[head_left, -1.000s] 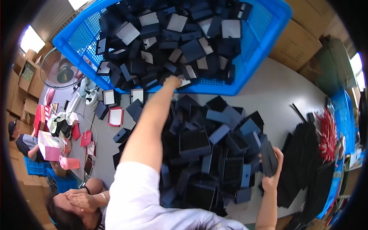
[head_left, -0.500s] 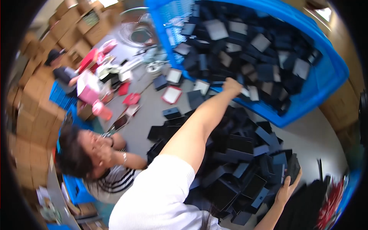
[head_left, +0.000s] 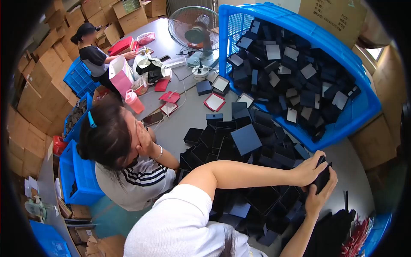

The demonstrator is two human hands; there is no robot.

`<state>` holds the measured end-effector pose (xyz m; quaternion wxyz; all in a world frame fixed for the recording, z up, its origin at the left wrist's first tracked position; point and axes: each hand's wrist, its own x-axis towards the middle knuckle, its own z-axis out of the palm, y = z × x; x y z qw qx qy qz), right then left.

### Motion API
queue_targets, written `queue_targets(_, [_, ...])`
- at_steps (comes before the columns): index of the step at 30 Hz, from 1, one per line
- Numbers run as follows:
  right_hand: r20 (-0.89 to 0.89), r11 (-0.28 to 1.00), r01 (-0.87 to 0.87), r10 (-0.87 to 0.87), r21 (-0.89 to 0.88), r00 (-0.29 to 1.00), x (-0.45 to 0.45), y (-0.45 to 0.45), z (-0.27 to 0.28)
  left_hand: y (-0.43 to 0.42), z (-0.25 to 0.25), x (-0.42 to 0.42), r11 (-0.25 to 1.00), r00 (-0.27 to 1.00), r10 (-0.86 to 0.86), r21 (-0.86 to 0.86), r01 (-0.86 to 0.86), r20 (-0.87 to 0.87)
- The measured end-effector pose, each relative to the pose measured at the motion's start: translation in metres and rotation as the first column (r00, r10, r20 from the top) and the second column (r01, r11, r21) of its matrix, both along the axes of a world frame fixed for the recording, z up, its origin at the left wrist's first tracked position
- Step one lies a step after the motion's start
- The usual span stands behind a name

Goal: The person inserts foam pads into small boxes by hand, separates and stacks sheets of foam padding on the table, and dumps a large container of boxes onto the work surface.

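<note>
At the right of the table, my left hand [head_left: 307, 169] and my right hand [head_left: 322, 192] come together around a small black box [head_left: 321, 176]. Fingers of both hands are wrapped on it, covering much of its surface. Below and left of them spreads a heap of dark box parts [head_left: 246, 139], several of them open trays. My left forearm crosses over the heap and hides part of it. Beyond it a blue plastic crate [head_left: 308, 30] lies tipped toward me, filled with dark boxes, some showing pale insides.
A co-worker [head_left: 132, 167] sits at the left with a hand over the face; another person [head_left: 92, 51] sits farther back. A fan [head_left: 195, 32], a pink bottle [head_left: 134, 102] and a pink bag [head_left: 121, 75] stand on the table [head_left: 182, 118]. Red tassels [head_left: 357, 235] lie at lower right.
My left hand has moved from the crate's near edge to the right, joining my right hand on the black box. The view has also shifted.
</note>
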<state>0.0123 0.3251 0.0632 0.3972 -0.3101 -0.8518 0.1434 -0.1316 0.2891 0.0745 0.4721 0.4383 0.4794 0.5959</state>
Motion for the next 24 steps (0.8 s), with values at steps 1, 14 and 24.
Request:
queue_targets(1, [0.005, 1.0, 0.01, -0.01, 0.005, 1.0, 0.006, -0.004, 0.004, -0.009, 0.008, -0.001, 0.996, 0.996, -0.056, -0.062, 0.061, 0.066])
queue_targets(14, [-0.727, 0.806, -0.311, -0.2, -0.503, 0.656, -0.002, -0.008, -0.004, -0.033, 0.002, -0.012, 0.999, 0.994, -0.027, 0.031, 0.024, 0.103])
queue_targets(24, [-0.576, 0.867, -0.127, -0.204, -0.482, 0.792, -0.052, -0.004, 0.005, -0.015, -0.005, -0.025, 0.955, 0.944, 0.267, 0.185, -0.232, -0.194])
